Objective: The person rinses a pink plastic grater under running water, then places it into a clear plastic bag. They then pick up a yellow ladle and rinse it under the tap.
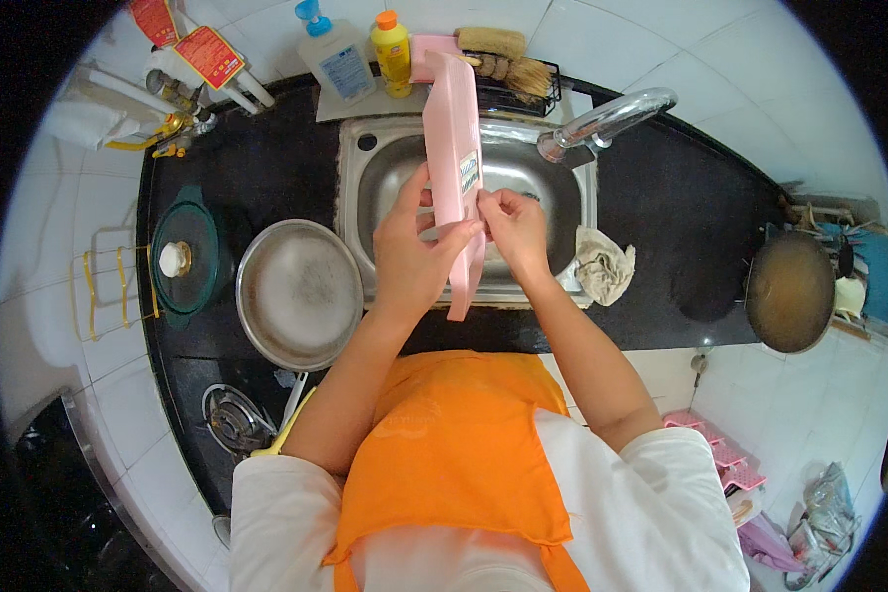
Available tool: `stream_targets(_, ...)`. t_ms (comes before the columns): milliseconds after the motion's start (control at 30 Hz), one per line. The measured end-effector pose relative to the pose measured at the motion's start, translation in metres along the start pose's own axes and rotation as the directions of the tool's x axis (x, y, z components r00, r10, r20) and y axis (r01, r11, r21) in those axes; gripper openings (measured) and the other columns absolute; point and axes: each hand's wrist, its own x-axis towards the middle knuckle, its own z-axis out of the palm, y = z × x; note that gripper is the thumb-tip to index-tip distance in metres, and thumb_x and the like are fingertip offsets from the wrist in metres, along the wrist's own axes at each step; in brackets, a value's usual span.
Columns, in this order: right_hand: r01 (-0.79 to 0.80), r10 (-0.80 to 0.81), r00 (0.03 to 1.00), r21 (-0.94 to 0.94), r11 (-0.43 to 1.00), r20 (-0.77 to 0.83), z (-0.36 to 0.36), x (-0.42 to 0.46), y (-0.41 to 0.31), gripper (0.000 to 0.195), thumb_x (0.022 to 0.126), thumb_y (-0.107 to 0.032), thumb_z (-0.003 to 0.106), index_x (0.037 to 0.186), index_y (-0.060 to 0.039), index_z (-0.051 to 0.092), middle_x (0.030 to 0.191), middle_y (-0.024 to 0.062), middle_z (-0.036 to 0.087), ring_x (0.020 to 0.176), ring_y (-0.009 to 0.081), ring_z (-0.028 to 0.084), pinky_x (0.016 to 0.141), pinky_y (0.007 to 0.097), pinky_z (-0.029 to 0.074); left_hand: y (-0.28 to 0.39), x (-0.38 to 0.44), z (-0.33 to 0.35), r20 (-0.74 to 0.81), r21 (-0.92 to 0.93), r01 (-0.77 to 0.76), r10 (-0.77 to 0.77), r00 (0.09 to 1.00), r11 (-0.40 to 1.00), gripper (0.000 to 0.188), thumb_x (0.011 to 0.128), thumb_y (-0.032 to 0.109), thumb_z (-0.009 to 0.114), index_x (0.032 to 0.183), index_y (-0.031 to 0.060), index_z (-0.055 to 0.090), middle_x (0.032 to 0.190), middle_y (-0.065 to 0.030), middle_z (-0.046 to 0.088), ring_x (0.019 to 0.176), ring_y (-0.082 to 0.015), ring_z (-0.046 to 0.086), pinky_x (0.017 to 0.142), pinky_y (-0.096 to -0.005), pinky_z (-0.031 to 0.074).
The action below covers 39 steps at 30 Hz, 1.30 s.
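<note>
A pink plastic grater (451, 140) with a metal blade insert is tilted up on its edge over the stainless steel sink (562, 185). My left hand (418, 259) grips its lower half from the left, with the thumb across its near side. At the right edge, just below the blade, the bent fingers of my right hand (516, 222) touch the grater. What those fingertips pinch is hidden. A crumpled rag (604, 265) lies on the sink's right rim, near my right wrist.
Left of the sink are a steel pan (300, 292), a green lidded pot (186, 259) and a gas burner (233, 422). Behind it stand a pump bottle (338, 63), a yellow bottle (393, 55) and a brush rack (555, 92). The faucet (607, 122) arches at the back right.
</note>
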Motion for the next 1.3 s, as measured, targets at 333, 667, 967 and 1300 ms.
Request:
stream_targets(333, 0.073, -0.072, 0.994, 0.009, 0.997, -0.078, 0.002, 0.006, -0.011, 0.019, 0.088, -0.016, 0.068, 0.087, 0.0029, 0.073, 0.071, 0.0097, 0.071, 0.065, 0.0092, 0.063, 0.064, 0.0275, 0.052, 0.007, -0.009, 0.001, 0.034, -0.051, 0.057, -0.055, 0.998, 0.997, 0.074, 0.081, -0.002, 0.079, 0.147, 0.002, 0.045, 0.116, -0.0103, 0.057, 0.105, -0.024, 0.07, 0.085, -0.0332, 0.062)
stream_targets(667, 0.145, -0.145, 0.989, 0.002, 0.989, -0.039, -0.002, 0.011, -0.013, 0.01, 0.094, -0.007, 0.065, 0.088, 0.0015, 0.068, 0.073, -0.001, 0.064, 0.062, 0.005, 0.055, 0.056, 0.0238, 0.046, 0.0, -0.006, 0.006, -0.018, -0.065, -0.051, 0.05, 0.999, 0.997, 0.073, 0.08, 0.0, 0.079, 0.145, 0.0037, 0.047, 0.114, -0.015, 0.064, 0.1, -0.0285, 0.073, 0.078, -0.035, 0.063)
stream_targets(967, 0.147, -0.148, 0.989, 0.024, 0.989, 0.008, -0.007, 0.011, -0.02, 0.006, 0.091, 0.0, 0.064, 0.095, -0.0003, 0.068, 0.081, -0.0016, 0.065, 0.07, 0.0054, 0.057, 0.063, 0.0235, 0.048, 0.007, 0.0, 0.009, -0.012, -0.09, -0.02, 0.019, 1.0, 0.996, 0.073, 0.079, 0.0, 0.079, 0.145, 0.0035, 0.048, 0.115, -0.0155, 0.064, 0.103, -0.0284, 0.072, 0.081, -0.0354, 0.063)
stream_targets(1300, 0.142, -0.144, 0.99, 0.093, 0.985, 0.013, -0.008, 0.015, -0.017, 0.012, 0.088, 0.002, 0.064, 0.099, -0.0005, 0.068, 0.085, 0.0006, 0.068, 0.074, 0.0064, 0.059, 0.07, 0.0244, 0.05, 0.007, 0.01, 0.012, -0.012, -0.068, -0.023, 0.022, 1.0, 0.997, 0.072, 0.079, 0.0, 0.079, 0.144, 0.0039, 0.05, 0.115, -0.0148, 0.064, 0.105, -0.0281, 0.071, 0.082, -0.0348, 0.063)
